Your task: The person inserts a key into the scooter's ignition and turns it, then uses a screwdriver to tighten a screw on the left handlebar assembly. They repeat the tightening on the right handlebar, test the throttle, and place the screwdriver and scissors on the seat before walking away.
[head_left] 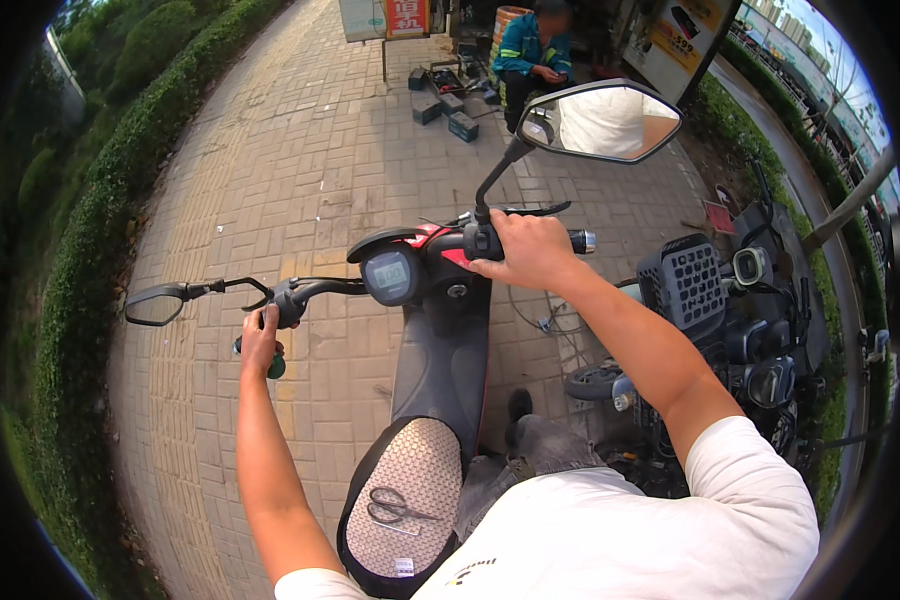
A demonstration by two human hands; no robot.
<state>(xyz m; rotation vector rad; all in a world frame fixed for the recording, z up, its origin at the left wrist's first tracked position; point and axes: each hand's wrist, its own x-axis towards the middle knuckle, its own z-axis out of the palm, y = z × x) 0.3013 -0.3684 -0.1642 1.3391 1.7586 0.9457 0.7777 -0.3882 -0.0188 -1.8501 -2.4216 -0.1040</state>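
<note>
A red and black electric scooter stands in front of me, its round display (392, 277) at the middle of the handlebar (332, 288). My left hand (259, 345) is closed around the left handlebar grip; a dark green rounded piece (276, 366) shows beside its fingers. My right hand (530, 248) wraps over the right handlebar grip (583, 241), with the thumb by the black switch housing (481, 240). A brake lever (545, 210) reaches out ahead of it. Black-handled scissors (400, 505) lie on the patterned seat cover (407, 455).
Mirrors stick out at left (156, 307) and right (610, 122). Another scooter with a grey basket (692, 283) is parked close on the right. Ahead, a seated person (536, 55) is beside several dark battery blocks (462, 126). A hedge (100, 230) borders the paving on the left.
</note>
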